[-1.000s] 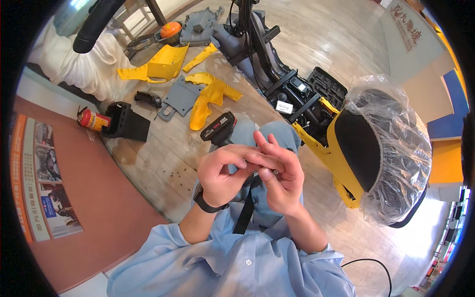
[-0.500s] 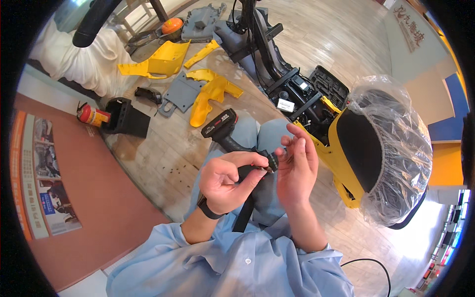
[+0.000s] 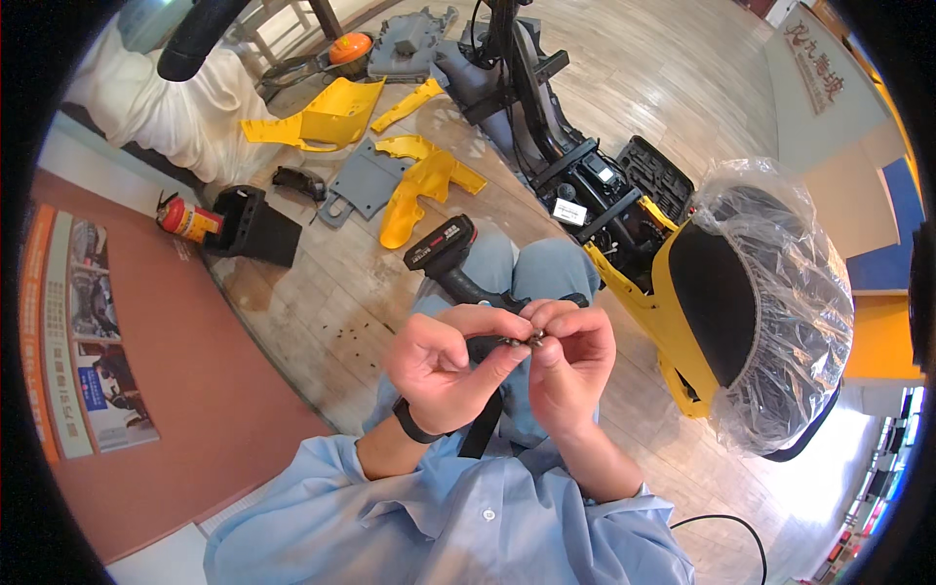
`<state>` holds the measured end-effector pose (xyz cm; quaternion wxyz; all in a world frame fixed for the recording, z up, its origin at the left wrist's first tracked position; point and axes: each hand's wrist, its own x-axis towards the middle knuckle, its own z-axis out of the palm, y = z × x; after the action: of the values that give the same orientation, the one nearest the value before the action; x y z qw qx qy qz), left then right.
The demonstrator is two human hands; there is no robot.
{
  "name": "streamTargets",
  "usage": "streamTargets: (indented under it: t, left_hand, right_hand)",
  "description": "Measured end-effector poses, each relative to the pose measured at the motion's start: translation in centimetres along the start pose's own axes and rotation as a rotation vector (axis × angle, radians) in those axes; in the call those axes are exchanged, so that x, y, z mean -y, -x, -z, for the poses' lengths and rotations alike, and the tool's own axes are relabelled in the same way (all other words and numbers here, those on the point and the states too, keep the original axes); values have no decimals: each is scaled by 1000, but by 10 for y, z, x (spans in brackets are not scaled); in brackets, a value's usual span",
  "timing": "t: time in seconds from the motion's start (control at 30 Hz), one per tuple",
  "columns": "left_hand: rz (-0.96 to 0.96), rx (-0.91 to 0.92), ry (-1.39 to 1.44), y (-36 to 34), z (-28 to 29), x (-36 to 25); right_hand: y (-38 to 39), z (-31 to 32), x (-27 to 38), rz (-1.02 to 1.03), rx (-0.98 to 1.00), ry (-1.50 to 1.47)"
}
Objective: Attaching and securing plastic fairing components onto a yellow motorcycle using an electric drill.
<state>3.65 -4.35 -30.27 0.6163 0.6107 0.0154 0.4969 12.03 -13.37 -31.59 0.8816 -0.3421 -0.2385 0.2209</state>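
Observation:
In front of my lap, my left hand (image 3: 444, 361) and my right hand (image 3: 573, 370) meet fingertip to fingertip. Both pinch a small dark metal piece (image 3: 535, 338); its exact kind is too small to make out. A black cordless drill (image 3: 450, 265) rests across my thighs just beyond the hands, its battery end pointing away to the left. My fingers hide the drill's other end. A dark band circles my left wrist.
Yellow body panels (image 3: 419, 190) and a grey plate (image 3: 366, 182) lie on the floor ahead. At right stands a partly stripped yellow vehicle with a plastic-wrapped seat (image 3: 790, 312). A black bin (image 3: 255, 229), a fire extinguisher (image 3: 190, 219) and tiny scattered bits (image 3: 356, 336) are at left.
My right hand has come in from the right, its raised, spread fingers closing into a pinch at the small metal piece. My left hand keeps its pinch.

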Motion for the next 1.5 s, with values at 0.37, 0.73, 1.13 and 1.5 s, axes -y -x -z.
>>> streamTargets:
  t: [0.37, 0.73, 1.13, 1.5]
  left_hand:
    - [-59, 78, -144, -7, 0, -8]
    - [-176, 217, -262, -19, 5, -16]
    - [-174, 177, -276, -22, 1, -26]
    - [-112, 89, -183, -27, -10, -37]
  right_hand:
    - [-5, 7, 13, 165, 94, 168]
    - [-13, 9, 25, 307, 206, 404]
    - [-12, 10, 26, 322, 196, 391]
    - [-8, 0, 32, 249, 178, 276]
